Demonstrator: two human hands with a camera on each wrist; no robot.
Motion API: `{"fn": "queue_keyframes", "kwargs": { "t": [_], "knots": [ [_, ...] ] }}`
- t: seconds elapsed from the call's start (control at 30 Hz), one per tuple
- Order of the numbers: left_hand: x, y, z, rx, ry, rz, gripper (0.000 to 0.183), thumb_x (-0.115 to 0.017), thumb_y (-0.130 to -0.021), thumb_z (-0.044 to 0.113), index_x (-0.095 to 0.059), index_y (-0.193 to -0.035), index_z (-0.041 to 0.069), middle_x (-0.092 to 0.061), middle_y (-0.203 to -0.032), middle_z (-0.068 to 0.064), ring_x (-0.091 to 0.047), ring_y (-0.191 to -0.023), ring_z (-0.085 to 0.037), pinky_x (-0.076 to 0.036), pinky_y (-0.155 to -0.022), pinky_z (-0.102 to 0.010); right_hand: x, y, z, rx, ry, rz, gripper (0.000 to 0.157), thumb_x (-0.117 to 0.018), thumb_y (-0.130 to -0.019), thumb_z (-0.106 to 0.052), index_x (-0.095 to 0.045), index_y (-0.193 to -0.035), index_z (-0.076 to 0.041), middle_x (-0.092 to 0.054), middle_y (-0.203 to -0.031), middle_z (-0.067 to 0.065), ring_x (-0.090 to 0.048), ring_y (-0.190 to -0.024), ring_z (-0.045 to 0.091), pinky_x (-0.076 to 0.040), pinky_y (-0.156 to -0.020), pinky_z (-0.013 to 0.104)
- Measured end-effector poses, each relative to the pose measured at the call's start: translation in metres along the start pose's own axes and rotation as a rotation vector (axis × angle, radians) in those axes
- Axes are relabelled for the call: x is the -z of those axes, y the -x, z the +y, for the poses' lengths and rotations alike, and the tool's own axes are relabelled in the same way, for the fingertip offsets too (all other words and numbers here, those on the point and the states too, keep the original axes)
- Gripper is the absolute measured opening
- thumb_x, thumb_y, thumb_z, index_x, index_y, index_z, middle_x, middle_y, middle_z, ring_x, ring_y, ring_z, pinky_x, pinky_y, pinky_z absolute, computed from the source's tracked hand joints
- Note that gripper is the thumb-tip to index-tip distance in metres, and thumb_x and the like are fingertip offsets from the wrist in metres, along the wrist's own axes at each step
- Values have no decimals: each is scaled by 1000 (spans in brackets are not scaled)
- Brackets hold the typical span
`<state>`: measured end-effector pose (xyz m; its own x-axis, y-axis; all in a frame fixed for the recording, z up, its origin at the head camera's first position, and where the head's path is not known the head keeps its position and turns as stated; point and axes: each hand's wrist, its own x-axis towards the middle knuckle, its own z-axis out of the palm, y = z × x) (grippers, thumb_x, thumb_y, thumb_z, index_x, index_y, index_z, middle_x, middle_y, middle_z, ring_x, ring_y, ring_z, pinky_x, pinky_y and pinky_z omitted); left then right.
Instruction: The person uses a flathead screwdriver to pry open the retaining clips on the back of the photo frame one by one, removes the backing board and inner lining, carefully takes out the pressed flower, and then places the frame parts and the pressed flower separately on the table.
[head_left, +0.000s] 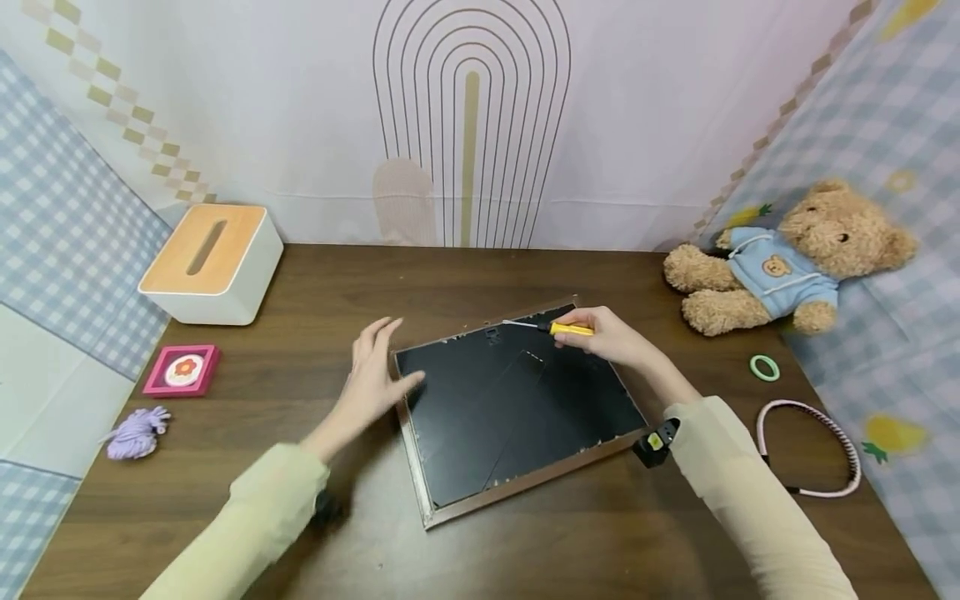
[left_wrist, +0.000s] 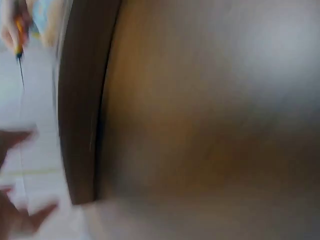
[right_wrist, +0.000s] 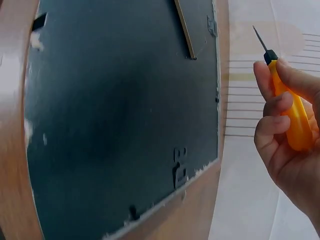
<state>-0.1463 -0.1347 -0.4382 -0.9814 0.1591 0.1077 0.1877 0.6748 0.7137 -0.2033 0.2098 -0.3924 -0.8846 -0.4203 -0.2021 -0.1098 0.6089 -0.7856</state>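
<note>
A picture frame (head_left: 416, 467) lies at a slant on the table with its black backing board (head_left: 472, 408) facing up. My right hand (head_left: 611, 337) grips a screwdriver (right_wrist: 294, 117) by its yellow handle above the frame's far right part. Its thin metal shaft points left, over the far edge. By the frame's far left corner is my left hand (head_left: 371, 375), fingers spread and thumb reaching over the corner. In the blurred left wrist view its fingers (left_wrist: 37, 217) appear apart from the frame's side. Metal hangers (right_wrist: 180, 167) show on the board.
A tissue box (head_left: 225, 267), a pink square case (head_left: 182, 371) and a purple yarn bundle (head_left: 135, 433) sit on the left. To the right are a teddy bear (head_left: 787, 258), a green ring (head_left: 764, 368) and a headband (head_left: 851, 450). A curtain (head_left: 315, 125) hangs behind the table.
</note>
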Motion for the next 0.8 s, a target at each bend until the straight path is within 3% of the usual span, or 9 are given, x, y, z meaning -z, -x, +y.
{"fn": "queue_keyframes", "kwargs": {
  "t": [0.07, 0.13, 0.23, 0.33, 0.43, 0.53, 0.8],
  "knots": [
    [3, -26, -3, -93, -81, -73, 76, -77, -75, 24, -39, -139, 7, -35, -142, -18, -33, -128, -38, -41, -92, -62, -2, -1, -2, 14, -2, 0, 27, -57, -92, -12, -61, -114, 3, -70, -95, 21, -58, -70, 21, -45, -54, 24],
    [4, -49, -5, -138, -149, -184, 69, -75, -77, 28, -44, -136, 10, -42, -139, -14, -40, -126, -35, -42, -91, -61, -6, -3, -3, 33, 1, -10, 28, -58, -92, -12, -61, -114, 4, -70, -94, 21, -56, -66, 19, -44, -54, 23],
    [3, -75, -9, -144, -219, -357, 60, -71, -81, 33, -48, -133, 15, -51, -135, -9, -50, -121, -29, -44, -89, -58, -12, -5, -4, 57, 9, -26, 29, -60, -90, -13, -61, -113, 4, -71, -92, 19, -52, -60, 13, -43, -52, 21],
    [0, -87, -13, -138, -228, -441, 46, -68, -83, 32, -57, -124, 15, -61, -124, -6, -59, -108, -23, -46, -87, -49, -17, -5, -4, 63, 2, -48, 30, -61, -90, -15, -61, -114, 3, -71, -92, 17, -47, -57, 9, -43, -51, 21],
    [-2, -90, -16, -146, -237, -435, 31, -67, -83, 30, -64, -110, 16, -69, -108, -2, -62, -93, -19, -47, -79, -43, -22, -5, -3, 56, -7, -69, 30, -60, -90, -16, -61, -114, 2, -70, -92, 17, -47, -58, 9, -44, -52, 23],
    [-3, -88, -16, -165, -225, -406, 24, -68, -82, 27, -67, -104, 16, -71, -99, 0, -63, -89, -18, -47, -78, -42, -26, -7, -3, 51, -7, -78, 30, -59, -91, -16, -61, -115, 2, -70, -92, 17, -48, -60, 10, -45, -53, 23],
    [-8, -60, -22, -203, -98, -302, 30, -66, -82, 14, -65, -109, 4, -70, -97, -12, -66, -81, -21, -51, -76, -39, -31, -12, -10, 72, 13, -93, 30, -60, -91, -19, -62, -114, 1, -70, -92, 15, -51, -64, 16, -46, -55, 25]
  ]
}}
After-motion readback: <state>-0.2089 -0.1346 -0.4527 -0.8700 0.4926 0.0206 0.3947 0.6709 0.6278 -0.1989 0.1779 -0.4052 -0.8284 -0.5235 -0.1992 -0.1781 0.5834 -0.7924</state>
